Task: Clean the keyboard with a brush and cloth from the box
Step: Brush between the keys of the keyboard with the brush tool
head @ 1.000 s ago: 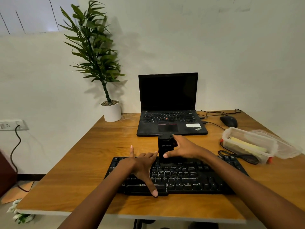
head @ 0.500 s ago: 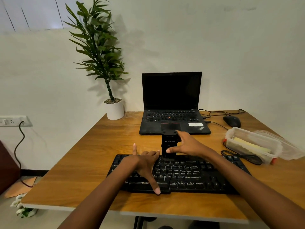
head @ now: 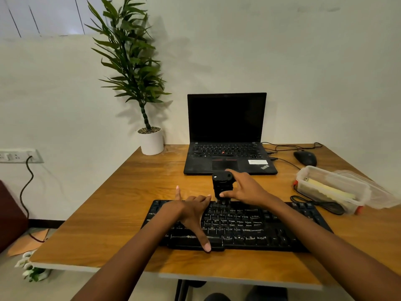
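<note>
A black keyboard (head: 249,227) lies near the front edge of the wooden desk (head: 134,192). My left hand (head: 191,213) rests spread on the keyboard's left half, thumb stretched to its front edge, index finger pointing away. My right hand (head: 245,190) grips a black upright brush (head: 222,185), thumb and fingers around its body, its lower end on the keyboard's top row. To the right stands a clear plastic box (head: 332,190) with a pale yellow cloth inside.
A black laptop (head: 227,135) stands open behind the keyboard. A potted plant (head: 149,140) sits at the back left, a black mouse (head: 304,157) at the back right. Cables (head: 319,205) lie in front of the box, and its lid (head: 379,192) lies beside it.
The camera view has shifted slightly. My right hand and the brush have stayed at the keyboard's top row, and my left hand has kept its place.
</note>
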`<act>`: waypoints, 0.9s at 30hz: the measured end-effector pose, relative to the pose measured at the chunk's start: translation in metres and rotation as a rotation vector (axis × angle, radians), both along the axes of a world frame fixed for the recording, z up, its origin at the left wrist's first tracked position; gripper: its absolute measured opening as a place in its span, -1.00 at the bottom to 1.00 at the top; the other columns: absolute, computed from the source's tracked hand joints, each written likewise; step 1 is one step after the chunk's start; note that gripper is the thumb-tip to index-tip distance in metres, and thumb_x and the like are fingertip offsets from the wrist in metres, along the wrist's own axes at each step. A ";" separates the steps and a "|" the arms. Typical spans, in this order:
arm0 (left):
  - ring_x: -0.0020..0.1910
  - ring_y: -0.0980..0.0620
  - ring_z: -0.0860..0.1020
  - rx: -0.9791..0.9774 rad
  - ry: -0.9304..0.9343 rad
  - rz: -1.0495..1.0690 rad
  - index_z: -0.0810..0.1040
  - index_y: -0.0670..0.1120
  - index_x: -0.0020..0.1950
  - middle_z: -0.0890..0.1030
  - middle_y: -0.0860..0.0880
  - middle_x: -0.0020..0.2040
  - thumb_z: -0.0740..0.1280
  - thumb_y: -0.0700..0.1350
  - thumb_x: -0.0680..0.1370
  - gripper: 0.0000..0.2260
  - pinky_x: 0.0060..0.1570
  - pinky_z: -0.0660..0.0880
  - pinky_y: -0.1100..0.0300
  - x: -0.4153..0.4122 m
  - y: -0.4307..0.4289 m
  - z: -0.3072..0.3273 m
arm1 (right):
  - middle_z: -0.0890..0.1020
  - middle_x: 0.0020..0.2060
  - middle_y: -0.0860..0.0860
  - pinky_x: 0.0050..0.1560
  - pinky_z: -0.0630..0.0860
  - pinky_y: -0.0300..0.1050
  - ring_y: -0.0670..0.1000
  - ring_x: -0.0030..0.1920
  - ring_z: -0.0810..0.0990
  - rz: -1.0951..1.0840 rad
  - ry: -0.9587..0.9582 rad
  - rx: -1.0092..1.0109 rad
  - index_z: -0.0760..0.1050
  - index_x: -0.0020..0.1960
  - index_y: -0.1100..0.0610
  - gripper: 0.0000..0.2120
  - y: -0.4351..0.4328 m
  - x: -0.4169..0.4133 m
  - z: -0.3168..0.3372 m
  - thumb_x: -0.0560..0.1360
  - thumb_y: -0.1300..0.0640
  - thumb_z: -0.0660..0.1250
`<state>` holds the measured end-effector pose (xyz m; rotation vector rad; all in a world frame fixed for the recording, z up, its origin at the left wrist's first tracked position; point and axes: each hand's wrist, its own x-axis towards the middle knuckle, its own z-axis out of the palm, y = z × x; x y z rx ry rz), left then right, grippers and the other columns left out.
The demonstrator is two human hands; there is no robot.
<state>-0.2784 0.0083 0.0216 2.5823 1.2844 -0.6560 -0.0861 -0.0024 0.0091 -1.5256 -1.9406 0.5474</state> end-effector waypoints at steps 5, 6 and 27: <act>0.53 -0.08 -0.19 0.003 0.022 -0.003 -0.36 -0.02 0.51 -0.20 -0.01 0.56 0.43 0.32 0.31 0.16 0.21 -0.49 -0.38 0.002 0.000 0.001 | 0.50 0.10 -0.10 0.06 0.38 -0.31 -0.10 0.13 0.46 0.011 0.125 -0.114 0.35 0.27 0.06 -0.42 -0.002 0.008 0.000 0.33 0.11 0.51; 0.53 -0.08 -0.18 0.004 0.031 -0.005 -0.36 -0.02 0.51 -0.20 -0.01 0.56 0.43 0.32 0.31 0.16 0.22 -0.48 -0.38 0.003 0.000 0.002 | 0.49 0.13 -0.09 0.07 0.39 -0.30 -0.10 0.15 0.45 0.011 0.112 -0.118 0.34 0.30 0.08 -0.39 -0.003 0.010 -0.002 0.33 0.09 0.51; 0.53 -0.14 -0.05 0.056 0.172 -0.040 -0.37 0.02 0.51 -0.10 -0.06 0.56 0.43 0.33 0.30 0.15 0.19 -0.46 -0.40 0.018 -0.001 0.009 | 0.52 0.18 -0.07 0.05 0.42 -0.36 -0.08 0.17 0.48 0.023 0.046 -0.096 0.34 0.33 0.08 -0.40 -0.013 0.024 0.005 0.36 0.11 0.49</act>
